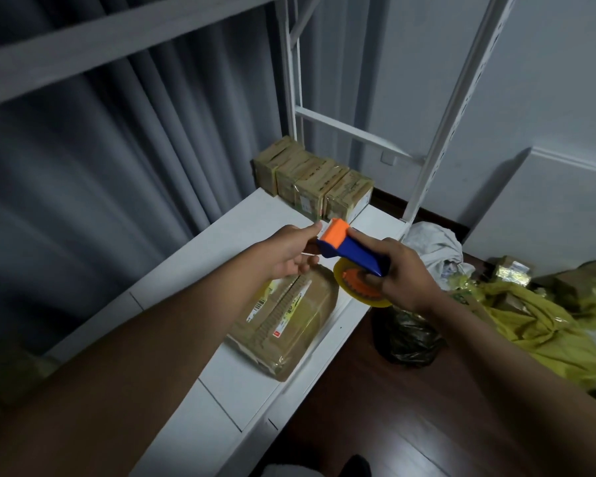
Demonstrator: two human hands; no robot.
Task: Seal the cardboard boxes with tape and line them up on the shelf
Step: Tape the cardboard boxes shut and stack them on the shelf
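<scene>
**A:** What were the hands doing?

**B:** The right hand (405,271) had its fingers curled round the blue handle of the tape dispenser (350,254), holding it in the air above the near box. The left hand (295,254) was pinching at the orange head of the dispenser, apparently on the free end of the tape, though the strip itself was too faint to make out.

**A:** And the box to be sealed?

**B:** One large cardboard box (286,325) lay flat on the white shelf board (221,256), just below the hands, near the board's right edge. Its top looked glossy, so I judged some tape or film was already on it.

**A:** How would it handle?

**B:** Stiff at the corners, softer across the flaps, and probably light. The shiny skin could be slippery. I would press it flat from above while taping, then take it by two opposite sides to move it. The tape end was the delicate part: thin, sticky, ready to fold on itself.

**A:** Counts?

**B:** One dispenser with one yellow roll (360,289). One box near, and four small boxes (315,182) touching side by side in a row at the far end of the board. On the floor to the right lay yellow bags (530,321) and a dark bag (408,337).
</scene>
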